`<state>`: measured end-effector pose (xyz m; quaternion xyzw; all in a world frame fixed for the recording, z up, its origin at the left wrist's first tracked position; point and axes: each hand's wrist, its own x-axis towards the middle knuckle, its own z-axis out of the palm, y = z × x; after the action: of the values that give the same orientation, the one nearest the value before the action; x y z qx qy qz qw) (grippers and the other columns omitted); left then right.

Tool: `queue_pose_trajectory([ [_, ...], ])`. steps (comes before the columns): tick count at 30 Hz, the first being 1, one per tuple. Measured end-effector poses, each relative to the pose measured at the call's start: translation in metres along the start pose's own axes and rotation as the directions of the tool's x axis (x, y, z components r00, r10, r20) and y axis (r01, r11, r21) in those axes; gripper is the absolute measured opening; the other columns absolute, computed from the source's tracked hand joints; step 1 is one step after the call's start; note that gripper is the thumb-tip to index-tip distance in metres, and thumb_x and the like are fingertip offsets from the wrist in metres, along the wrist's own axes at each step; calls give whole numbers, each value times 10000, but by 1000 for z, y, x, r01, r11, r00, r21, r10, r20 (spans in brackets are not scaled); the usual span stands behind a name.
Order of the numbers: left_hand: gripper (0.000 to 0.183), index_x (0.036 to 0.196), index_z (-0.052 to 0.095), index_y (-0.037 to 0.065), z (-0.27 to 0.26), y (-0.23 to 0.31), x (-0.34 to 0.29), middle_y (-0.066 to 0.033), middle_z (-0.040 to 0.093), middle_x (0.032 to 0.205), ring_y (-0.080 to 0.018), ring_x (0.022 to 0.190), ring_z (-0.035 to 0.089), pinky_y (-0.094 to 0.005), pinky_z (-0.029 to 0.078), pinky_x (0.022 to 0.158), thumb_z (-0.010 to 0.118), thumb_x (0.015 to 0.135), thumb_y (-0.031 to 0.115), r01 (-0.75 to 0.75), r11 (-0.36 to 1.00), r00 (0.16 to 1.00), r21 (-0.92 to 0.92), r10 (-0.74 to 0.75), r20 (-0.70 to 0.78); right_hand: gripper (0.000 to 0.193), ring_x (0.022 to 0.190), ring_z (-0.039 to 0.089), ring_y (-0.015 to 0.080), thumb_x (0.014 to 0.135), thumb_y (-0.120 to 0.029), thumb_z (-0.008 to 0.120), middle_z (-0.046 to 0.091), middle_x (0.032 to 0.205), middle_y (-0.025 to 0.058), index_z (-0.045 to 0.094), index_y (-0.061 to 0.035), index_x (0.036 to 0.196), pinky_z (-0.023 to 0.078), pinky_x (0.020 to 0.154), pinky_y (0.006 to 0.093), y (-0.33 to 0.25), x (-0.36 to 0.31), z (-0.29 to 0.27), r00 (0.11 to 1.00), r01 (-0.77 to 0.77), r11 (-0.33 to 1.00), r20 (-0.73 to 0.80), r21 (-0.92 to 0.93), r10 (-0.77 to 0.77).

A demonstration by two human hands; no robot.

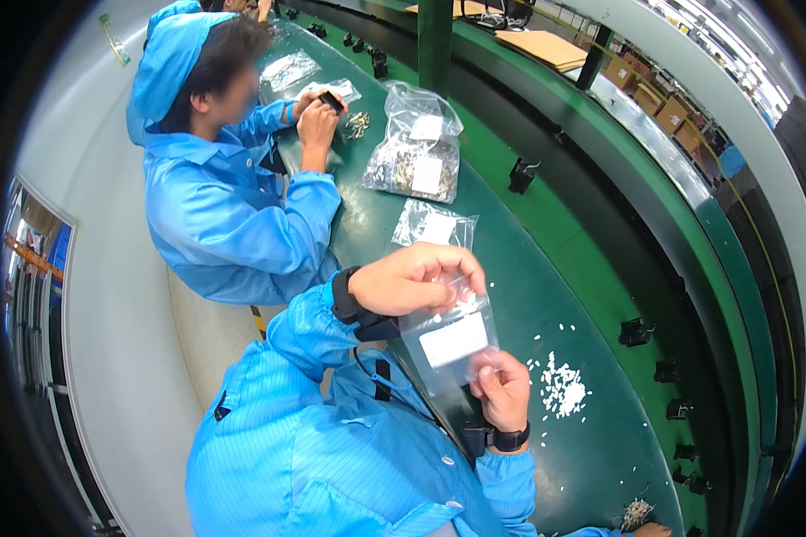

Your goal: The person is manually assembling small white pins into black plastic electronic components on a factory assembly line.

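Note:
A small clear plastic bag (pixel 432 376) with a white label (pixel 454 340) hangs between my two hands above the green worktable. My left hand (pixel 416 279) curls over one end of it, fingers bent and gripping the plastic. Some small white bits show near those fingertips, though I cannot tell whether they are inside the bag. At the opposite corner, my right hand (pixel 503 389) pinches the bag between thumb and fingers. A loose pile of small white pieces (pixel 562 391) lies on the table just right of my right hand, with a few scattered around it.
Beyond my left hand lie a clear bag with a label (pixel 436 225) and a larger bag of small parts (pixel 414 166). A co-worker in blue (pixel 233 197) handles a dark object at the left. Black clips (pixel 636 332) line the green ledge. Thin pale parts (pixel 637 513) lie near another hand.

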<state>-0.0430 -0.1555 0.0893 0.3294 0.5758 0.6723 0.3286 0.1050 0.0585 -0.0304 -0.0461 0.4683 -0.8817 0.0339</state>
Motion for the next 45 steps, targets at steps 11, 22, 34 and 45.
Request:
queue_pose_trajectory([
  [11,475,1388,477,7,16,29,0,-104,703,1027,-77,897,650,-208,495,735,529,917,-34,7,997,999,76,-10,37,159,560,672,160,821,-61,782,709,689,132,716,82,842,512,544,254,-30,-16,8,980,112,988,179,-110,-92],
  [22,453,1369,495,-17,21,48,9,-98,700,1032,-74,925,647,-209,491,749,524,918,-47,9,993,994,118,-21,104,189,590,675,176,790,-93,799,711,676,133,713,72,820,498,566,261,-38,-9,7,938,173,976,324,-130,-123],
  [34,351,1287,576,-2,-100,-74,24,-92,668,1086,-106,873,628,-280,516,751,604,943,64,174,897,792,407,119,-599,447,625,552,123,941,-215,683,658,784,128,544,58,1267,416,527,235,-15,-3,12,985,153,959,45,237,-168],
  [45,128,956,684,65,-29,-95,-13,-154,641,942,-371,922,625,-437,506,831,712,842,117,215,477,900,853,242,-362,144,640,577,36,970,-83,640,691,819,26,684,2,1077,408,523,166,-19,11,-1,933,-225,947,-331,-230,142],
])
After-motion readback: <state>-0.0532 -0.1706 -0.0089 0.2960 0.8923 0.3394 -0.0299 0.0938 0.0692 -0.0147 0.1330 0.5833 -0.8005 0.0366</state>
